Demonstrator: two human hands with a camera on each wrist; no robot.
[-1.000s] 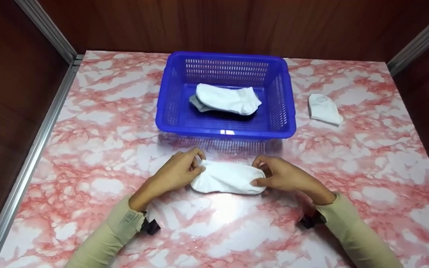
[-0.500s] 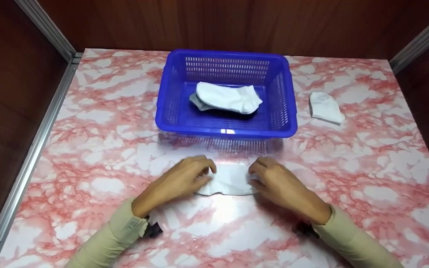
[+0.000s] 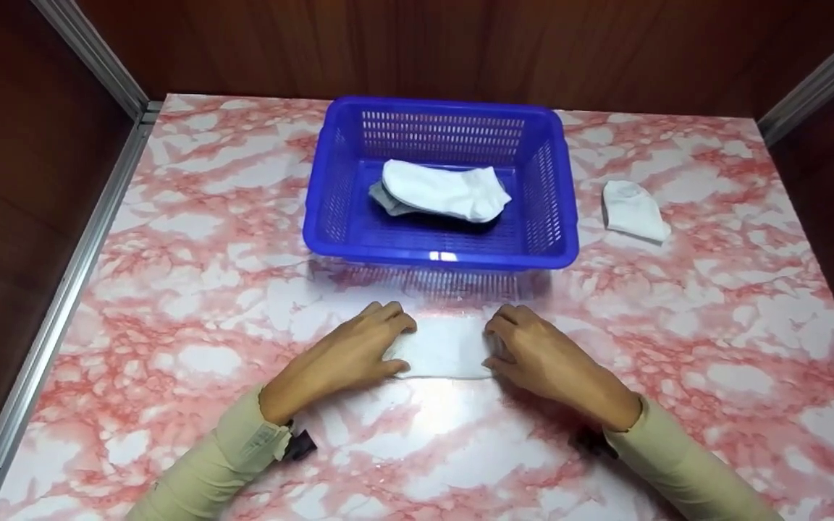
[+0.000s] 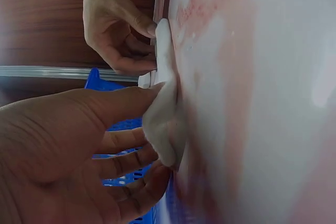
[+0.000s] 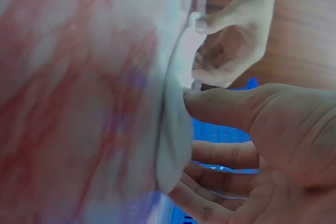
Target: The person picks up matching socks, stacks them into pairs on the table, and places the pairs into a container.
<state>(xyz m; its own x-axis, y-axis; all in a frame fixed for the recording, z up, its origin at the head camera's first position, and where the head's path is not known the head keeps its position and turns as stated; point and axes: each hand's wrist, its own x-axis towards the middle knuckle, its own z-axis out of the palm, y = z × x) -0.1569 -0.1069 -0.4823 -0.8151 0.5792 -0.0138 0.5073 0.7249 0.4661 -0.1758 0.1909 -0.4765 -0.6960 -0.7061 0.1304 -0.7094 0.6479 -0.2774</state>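
A white ankle sock point(image 3: 447, 347) lies flat on the table in front of the basket, its length running left to right. My left hand point(image 3: 350, 349) rests on its left end, the thumb near the close edge and the fingertips near the far edge. My right hand point(image 3: 549, 356) touches the right end in the same way. Both wrist views show thumb and fingers spread apart across the sock point(image 4: 164, 114), whose ends bulge up slightly towards the palms. The hands cover both ends in the head view.
A blue plastic basket point(image 3: 440, 258) stands behind the hands, holding a white sock point(image 3: 446, 189) on top of something grey. A folded white sock point(image 3: 634, 211) lies on the marbled table point(image 3: 706, 304) to its right. Brown wood panels point(image 3: 431, 51) enclose the table.
A second ago both hands pinched the sock's ends. They have since moved inward, thumbs and fingers spread over the sock, and its creased surface now looks smoother.
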